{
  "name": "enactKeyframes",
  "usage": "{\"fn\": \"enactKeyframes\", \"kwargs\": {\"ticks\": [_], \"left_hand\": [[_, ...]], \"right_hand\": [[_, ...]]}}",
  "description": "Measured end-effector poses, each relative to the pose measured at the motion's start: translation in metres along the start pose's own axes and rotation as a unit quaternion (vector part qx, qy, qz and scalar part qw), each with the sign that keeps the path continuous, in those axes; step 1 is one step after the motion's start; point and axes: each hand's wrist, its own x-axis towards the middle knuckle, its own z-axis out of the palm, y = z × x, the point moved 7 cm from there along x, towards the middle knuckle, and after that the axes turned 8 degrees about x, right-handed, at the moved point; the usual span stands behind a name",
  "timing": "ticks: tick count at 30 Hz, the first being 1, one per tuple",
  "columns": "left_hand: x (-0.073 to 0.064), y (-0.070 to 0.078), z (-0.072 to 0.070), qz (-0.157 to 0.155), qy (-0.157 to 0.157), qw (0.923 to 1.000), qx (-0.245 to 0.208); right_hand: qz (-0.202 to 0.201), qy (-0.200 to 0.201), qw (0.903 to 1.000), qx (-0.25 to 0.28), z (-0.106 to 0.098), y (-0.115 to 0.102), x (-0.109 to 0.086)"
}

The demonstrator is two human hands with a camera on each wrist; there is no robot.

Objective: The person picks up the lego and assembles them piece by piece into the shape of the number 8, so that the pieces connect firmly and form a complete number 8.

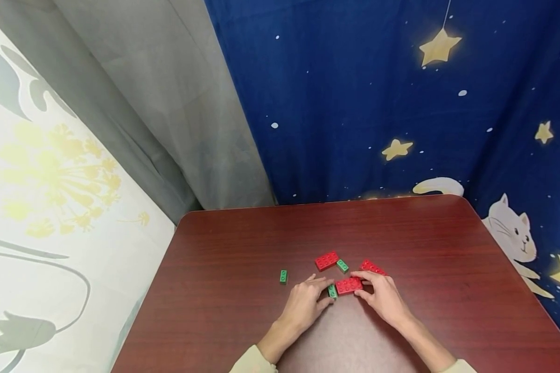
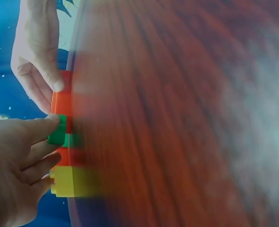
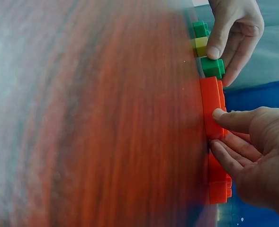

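"What was largest?"
"The table (image 1: 205, 300); its far corners were rounded."
"Next?"
"The right hand (image 1: 383, 296) and left hand (image 1: 303, 303); both pinched something."
"What?"
"The right, a red brick (image 1: 347, 286) midway between the side edges; the left, a smaller green brick (image 1: 333, 292) just beside it, nearer the left edge."

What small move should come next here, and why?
Probably the left hand should ease its small green toy brick against the larger red toy brick while the right hand steadies that one: each hand pinches its brick, and the green one sits right by the red one's short end.
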Motion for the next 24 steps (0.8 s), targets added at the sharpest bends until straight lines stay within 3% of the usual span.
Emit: {"fn": "enactKeyframes", "kwargs": {"ticks": [14,24], "left_hand": [[-0.001,-0.013,-0.008,-0.043,-0.014,0.9957,-0.081],[0.002,-0.014,-0.014,-0.047,-0.004,0.9947,-0.091]], "right_hand": [[-0.005,-0.02,0.9996,-0.019,0.01,-0.007,0.0],[-0.013,-0.017,0.9997,-0.014,0.014,-0.008,0.0]]}}
